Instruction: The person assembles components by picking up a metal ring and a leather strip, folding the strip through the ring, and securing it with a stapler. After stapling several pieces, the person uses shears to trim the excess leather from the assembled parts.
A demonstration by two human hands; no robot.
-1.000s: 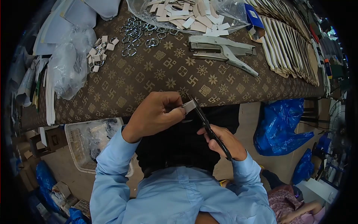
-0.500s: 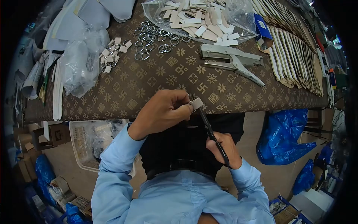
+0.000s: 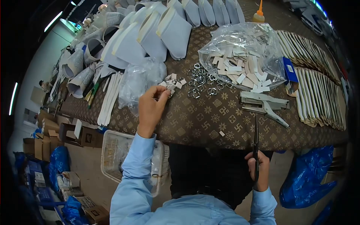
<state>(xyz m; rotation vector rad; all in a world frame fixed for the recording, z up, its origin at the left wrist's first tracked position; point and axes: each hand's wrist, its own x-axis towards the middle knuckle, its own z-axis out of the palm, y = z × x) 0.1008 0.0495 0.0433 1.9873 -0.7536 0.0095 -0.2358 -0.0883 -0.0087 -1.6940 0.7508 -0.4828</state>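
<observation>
Patterned table (image 3: 157,112): one scissors (image 3: 256,144), one stapler (image 3: 264,107)

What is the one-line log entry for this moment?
left hand: at small pale tabs with metal rings | right hand: holds black scissors

Patterned brown table (image 3: 210,116), metal rings (image 3: 200,80), stapler (image 3: 264,107), bagged strips (image 3: 243,62), stacked panels (image 3: 318,93)

Readable text: none anywhere.
Blue box (image 3: 290,70): white label, print too small to read.
Counter (image 3: 210,116) cloth: woven ornament motifs only, no letters.
Cardboard boxes (image 3: 37,146) on floor: markings not legible.
</observation>
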